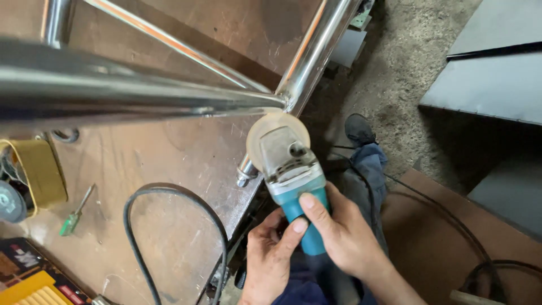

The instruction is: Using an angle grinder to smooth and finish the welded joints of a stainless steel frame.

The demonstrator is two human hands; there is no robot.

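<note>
Over a scarred brown surface (169, 169), both hands, left hand (270, 260) and right hand (339, 231), clamp the teal angle grinder (291, 175), best held steady with its disc square to the steel tube joint (288, 99).

A flat rectangular package (31, 277) lies at the bottom-left corner of the brown worktop (169, 164), cut off by the frame edge. Its face is black and dark red with a yellow ribbed panel and a small red patch. It may be a carton of discs, though too little shows to tell.
</note>
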